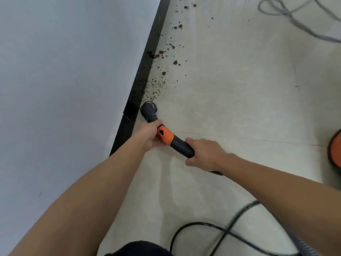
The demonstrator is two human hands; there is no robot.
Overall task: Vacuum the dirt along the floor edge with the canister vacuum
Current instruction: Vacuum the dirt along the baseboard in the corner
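Brown dirt (156, 85) lies scattered on the pale floor along the black baseboard (145, 71), from mid-frame up to the top. The vacuum's round grey nozzle (148, 109) touches the floor beside the baseboard, just below the nearest patch of dirt. My left hand (150, 134) grips the tube right behind the nozzle, next to the orange collar (164, 135). My right hand (203, 154) holds the black handle (181, 145) further back. The orange canister (335, 150) shows only partly at the right edge.
A white wall (64, 89) fills the left side. A black power cord (212, 230) loops on the floor near my feet, and the grey hose (302, 244) runs off the bottom right. A grey cable (295, 19) curls on the floor at the top right.
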